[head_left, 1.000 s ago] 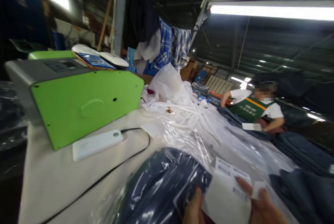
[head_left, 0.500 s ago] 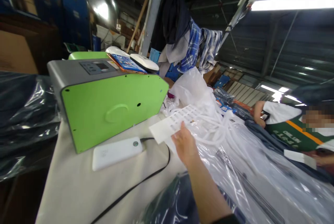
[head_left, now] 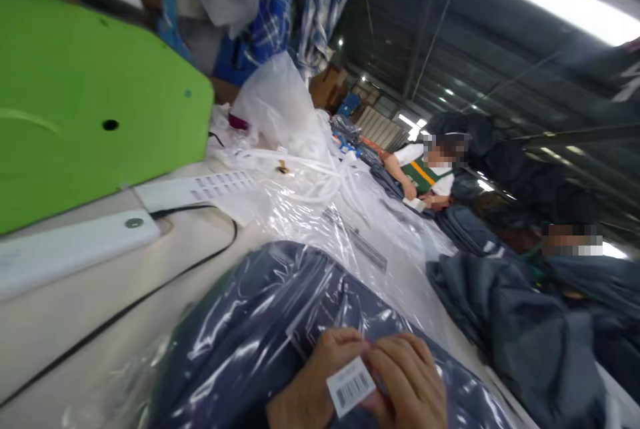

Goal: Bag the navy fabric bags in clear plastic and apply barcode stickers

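A clear plastic bag (head_left: pixel 117 382) lay toward the near edge of the table (head_left: pixel 100 299), enclosing a folded navy garment (head_left: pixel 240 335). Over its upper face, a small white barcode label (head_left: pixel 351 386) sat between the person's hands. The left hand (head_left: pixel 320 375) reached in with its fingers pointing rightward; the right hand (head_left: pixel 407 375) arched opposite, knuckles bent and fingers close together. Both hands' fingertips met at the label's upper edge; which hand pinched it could not be told. Farther toward the table's far end stood a crumpled translucent bag (head_left: pixel 280 102), contents unclear. A label sheet (head_left: pixel 200 187) lay near a white power bank (head_left: pixel 85 250), beside the green-sided machine (head_left: pixel 100 82).
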A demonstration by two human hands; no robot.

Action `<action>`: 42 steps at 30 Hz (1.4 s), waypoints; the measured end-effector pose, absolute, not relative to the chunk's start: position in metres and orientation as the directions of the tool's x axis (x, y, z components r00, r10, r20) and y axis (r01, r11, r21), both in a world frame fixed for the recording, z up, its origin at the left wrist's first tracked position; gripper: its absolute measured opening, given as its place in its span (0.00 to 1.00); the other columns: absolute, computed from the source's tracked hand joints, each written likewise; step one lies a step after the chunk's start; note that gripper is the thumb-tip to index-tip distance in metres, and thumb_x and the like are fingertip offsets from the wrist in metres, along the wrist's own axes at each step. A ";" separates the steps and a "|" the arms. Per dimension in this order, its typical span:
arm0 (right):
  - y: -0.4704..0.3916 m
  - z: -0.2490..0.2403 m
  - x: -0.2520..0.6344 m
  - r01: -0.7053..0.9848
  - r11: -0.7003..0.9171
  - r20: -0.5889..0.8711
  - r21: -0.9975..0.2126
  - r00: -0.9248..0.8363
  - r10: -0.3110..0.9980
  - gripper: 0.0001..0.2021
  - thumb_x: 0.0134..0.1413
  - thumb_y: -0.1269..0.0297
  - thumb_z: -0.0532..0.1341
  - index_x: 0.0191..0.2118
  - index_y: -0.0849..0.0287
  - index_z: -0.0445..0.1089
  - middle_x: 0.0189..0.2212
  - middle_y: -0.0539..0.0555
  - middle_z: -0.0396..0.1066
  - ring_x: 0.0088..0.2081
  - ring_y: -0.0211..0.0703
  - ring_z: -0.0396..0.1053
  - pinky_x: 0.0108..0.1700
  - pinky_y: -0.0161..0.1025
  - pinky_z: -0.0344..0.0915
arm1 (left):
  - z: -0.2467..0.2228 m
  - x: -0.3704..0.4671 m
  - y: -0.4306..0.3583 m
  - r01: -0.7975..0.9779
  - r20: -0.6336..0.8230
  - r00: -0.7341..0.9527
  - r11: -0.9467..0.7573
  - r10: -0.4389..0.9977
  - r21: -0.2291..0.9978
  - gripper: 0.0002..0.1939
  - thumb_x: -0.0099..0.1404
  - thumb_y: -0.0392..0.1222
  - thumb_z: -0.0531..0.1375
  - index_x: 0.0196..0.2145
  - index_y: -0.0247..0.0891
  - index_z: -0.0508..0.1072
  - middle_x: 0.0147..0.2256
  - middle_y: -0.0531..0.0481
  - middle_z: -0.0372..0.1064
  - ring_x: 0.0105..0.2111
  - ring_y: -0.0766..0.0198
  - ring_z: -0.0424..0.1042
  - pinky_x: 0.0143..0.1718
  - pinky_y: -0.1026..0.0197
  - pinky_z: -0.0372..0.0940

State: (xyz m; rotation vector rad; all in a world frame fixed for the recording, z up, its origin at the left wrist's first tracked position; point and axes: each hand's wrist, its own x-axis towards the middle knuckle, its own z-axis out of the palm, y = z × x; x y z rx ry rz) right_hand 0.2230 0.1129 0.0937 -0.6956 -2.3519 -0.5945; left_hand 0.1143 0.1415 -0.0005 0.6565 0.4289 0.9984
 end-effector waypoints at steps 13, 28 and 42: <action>0.038 0.054 0.298 0.806 0.510 0.695 0.299 -0.550 0.463 0.09 0.64 0.64 0.56 0.33 0.61 0.67 0.24 0.52 0.72 0.26 0.37 0.70 0.40 0.40 0.62 | 0.012 0.119 0.113 -0.379 -0.058 0.775 0.536 0.630 0.755 0.14 0.45 0.47 0.64 0.20 0.32 0.71 0.14 0.48 0.67 0.11 0.71 0.62 0.13 0.71 0.50; 0.045 0.031 0.304 0.793 0.525 0.627 0.310 -0.586 0.514 0.01 0.59 0.70 0.59 0.36 0.62 0.67 0.26 0.52 0.73 0.27 0.37 0.69 0.41 0.41 0.60 | 0.011 0.123 0.113 -0.244 -0.190 0.718 0.498 0.669 0.832 0.13 0.44 0.47 0.63 0.21 0.34 0.68 0.13 0.53 0.65 0.11 0.73 0.59 0.13 0.72 0.49; 0.043 0.059 0.304 0.700 0.041 0.033 -0.713 -0.025 0.999 0.11 0.56 0.54 0.59 0.34 0.53 0.75 0.28 0.48 0.73 0.31 0.40 0.71 0.33 0.35 0.65 | 0.009 0.125 0.109 -0.038 -0.202 0.715 0.325 0.670 0.945 0.12 0.49 0.48 0.60 0.24 0.36 0.67 0.16 0.56 0.64 0.15 0.72 0.60 0.18 0.69 0.54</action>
